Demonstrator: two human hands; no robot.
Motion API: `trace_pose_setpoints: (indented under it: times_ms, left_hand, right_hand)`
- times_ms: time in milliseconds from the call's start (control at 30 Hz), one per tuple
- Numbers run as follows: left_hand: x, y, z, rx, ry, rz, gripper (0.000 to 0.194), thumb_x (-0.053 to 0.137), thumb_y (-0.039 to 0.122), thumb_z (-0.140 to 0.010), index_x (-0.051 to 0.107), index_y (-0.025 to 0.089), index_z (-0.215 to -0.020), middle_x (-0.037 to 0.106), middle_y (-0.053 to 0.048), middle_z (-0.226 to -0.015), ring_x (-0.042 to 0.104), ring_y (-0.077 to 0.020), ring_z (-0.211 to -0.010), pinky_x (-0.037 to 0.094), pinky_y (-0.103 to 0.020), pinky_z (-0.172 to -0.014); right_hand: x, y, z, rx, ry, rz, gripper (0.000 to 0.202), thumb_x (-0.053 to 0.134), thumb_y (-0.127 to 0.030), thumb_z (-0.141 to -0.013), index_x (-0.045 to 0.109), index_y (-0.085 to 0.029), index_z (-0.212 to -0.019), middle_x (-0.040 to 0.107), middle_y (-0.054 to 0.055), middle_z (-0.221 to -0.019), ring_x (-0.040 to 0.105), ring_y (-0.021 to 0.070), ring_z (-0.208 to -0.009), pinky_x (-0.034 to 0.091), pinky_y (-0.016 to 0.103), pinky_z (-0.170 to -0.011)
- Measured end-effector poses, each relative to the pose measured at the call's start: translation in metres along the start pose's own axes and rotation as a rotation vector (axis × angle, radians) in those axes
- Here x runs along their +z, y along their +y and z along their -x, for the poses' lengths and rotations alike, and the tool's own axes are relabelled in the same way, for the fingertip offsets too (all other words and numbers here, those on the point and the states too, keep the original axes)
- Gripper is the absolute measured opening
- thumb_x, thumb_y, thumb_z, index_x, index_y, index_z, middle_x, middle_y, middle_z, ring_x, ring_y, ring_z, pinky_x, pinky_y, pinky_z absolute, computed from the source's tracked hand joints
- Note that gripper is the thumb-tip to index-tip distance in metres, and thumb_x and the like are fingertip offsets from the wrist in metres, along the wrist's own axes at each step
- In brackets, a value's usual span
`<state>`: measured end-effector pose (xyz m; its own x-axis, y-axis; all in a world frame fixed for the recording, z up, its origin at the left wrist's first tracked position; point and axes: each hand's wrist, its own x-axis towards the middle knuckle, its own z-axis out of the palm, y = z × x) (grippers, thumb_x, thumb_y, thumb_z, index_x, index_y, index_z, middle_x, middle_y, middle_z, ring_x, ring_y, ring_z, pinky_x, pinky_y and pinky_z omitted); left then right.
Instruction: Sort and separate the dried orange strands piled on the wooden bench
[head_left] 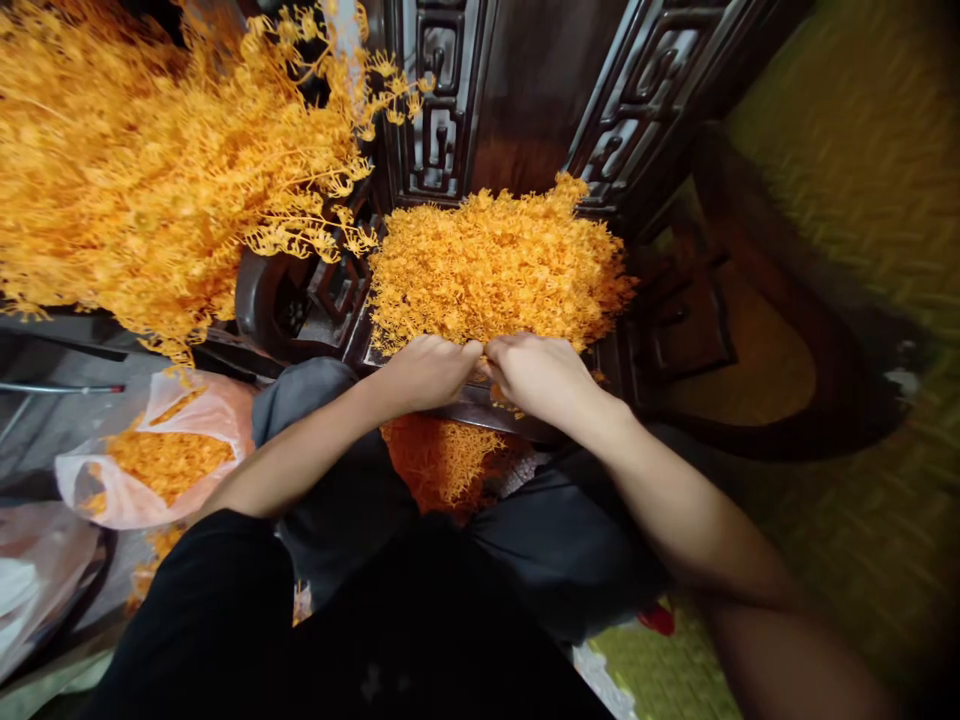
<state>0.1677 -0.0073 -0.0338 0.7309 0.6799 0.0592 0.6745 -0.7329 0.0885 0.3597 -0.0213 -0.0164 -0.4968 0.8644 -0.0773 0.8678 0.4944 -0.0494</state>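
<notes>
Both my hands meet at the near side of a thick pile of orange flower sprigs (502, 270), which look artificial and lie on a dark carved wooden chair. My left hand (435, 370) is closed, its knuckles up, nearly touching the other hand. My right hand (536, 372) is closed in a pinch as well. A bit of orange flower sprig (511, 405) shows below the right fingers and between the two hands. The fingertips themselves are mostly hidden under the knuckles.
A large bunch of orange flowers (165, 160) spreads at upper left. A pinkish plastic bag (232, 400) with orange pieces lies at left. More orange pieces (450, 465) are between my knees. The carved chair back (517, 100) rises behind the pile; a curved wooden armrest (810, 370) stands at right.
</notes>
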Motion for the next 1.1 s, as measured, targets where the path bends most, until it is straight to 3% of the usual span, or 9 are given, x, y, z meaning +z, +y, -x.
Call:
trace_pose_setpoints:
  times_ms: [267, 500, 667, 800, 933, 1000, 1100]
  left_hand:
    - [0.005, 0.003, 0.0, -0.128, 0.058, -0.124, 0.028, 0.038, 0.016, -0.096, 0.066, 0.014, -0.095, 0.069, -0.012, -0.072, 0.065, -0.0235, -0.064, 0.03, -0.034, -0.057]
    - [0.003, 0.016, -0.001, -0.276, 0.176, -0.089, 0.028, 0.042, 0.015, -0.091, 0.07, 0.01, -0.09, 0.068, -0.016, -0.074, 0.065, -0.0252, -0.069, 0.037, -0.034, -0.062]
    - [0.002, 0.016, -0.011, -0.428, 0.281, 0.092, 0.024, 0.048, 0.015, -0.089, 0.071, 0.01, -0.083, 0.064, -0.015, -0.071, 0.059, -0.0226, -0.067, 0.036, -0.032, -0.063]
    - [-0.001, -0.006, -0.023, -0.4, 0.252, 0.494, 0.024, 0.056, 0.02, -0.089, 0.064, 0.014, -0.067, 0.055, -0.006, -0.059, 0.048, -0.0154, -0.057, 0.031, -0.029, -0.057]
    - [0.004, -0.029, -0.019, -0.46, 0.247, 1.288, 0.035, 0.061, 0.042, -0.09, 0.059, 0.015, -0.069, 0.039, 0.005, -0.047, 0.028, -0.0077, -0.042, 0.019, -0.024, -0.046]
    - [0.009, -0.031, -0.014, -0.489, 0.303, 1.608, 0.039, 0.067, 0.052, -0.085, 0.057, 0.017, -0.071, 0.028, 0.01, -0.044, 0.018, -0.0054, -0.038, 0.012, -0.023, -0.042]
    - [0.019, -0.022, -0.013, -0.434, 0.386, 1.787, 0.045, 0.077, 0.056, -0.076, 0.056, 0.017, -0.069, 0.025, 0.012, -0.043, 0.015, -0.0038, -0.037, 0.009, -0.021, -0.041]
  right_hand:
    - [0.018, -0.012, -0.009, 0.009, 0.171, 0.181, 0.029, 0.037, -0.015, -0.102, 0.066, -0.014, -0.103, 0.071, 0.015, -0.106, 0.061, 0.0319, -0.101, 0.039, 0.039, -0.074]
    - [0.03, -0.019, -0.016, 0.06, 0.311, 0.213, 0.029, 0.037, -0.018, -0.104, 0.066, -0.015, -0.105, 0.069, 0.012, -0.104, 0.057, 0.0312, -0.1, 0.038, 0.045, -0.088]
    - [0.039, -0.018, -0.03, 0.057, 0.415, 0.212, 0.037, 0.032, -0.02, -0.106, 0.068, -0.013, -0.111, 0.069, 0.013, -0.103, 0.056, 0.0307, -0.1, 0.039, 0.051, -0.099]
    - [0.041, -0.002, -0.039, 0.021, 0.538, 0.126, 0.039, 0.032, -0.024, -0.107, 0.065, -0.017, -0.128, 0.069, 0.013, -0.116, 0.055, 0.0313, -0.114, 0.026, 0.065, -0.115]
    - [0.028, 0.026, -0.03, -0.097, 0.7, -0.019, 0.042, 0.046, -0.045, -0.104, 0.051, -0.034, -0.144, 0.052, 0.008, -0.152, 0.04, 0.0328, -0.142, 0.003, 0.07, -0.123]
    - [0.021, 0.038, -0.023, -0.069, 0.872, -0.145, 0.061, 0.053, -0.061, -0.096, 0.042, -0.034, -0.15, 0.04, 0.011, -0.16, 0.033, 0.037, -0.148, 0.008, 0.07, -0.122]
    - [0.019, 0.045, -0.018, -0.014, 1.063, -0.392, 0.088, 0.049, -0.076, -0.09, 0.023, -0.03, -0.16, 0.033, 0.017, -0.158, 0.036, 0.0412, -0.145, 0.031, 0.069, -0.113]
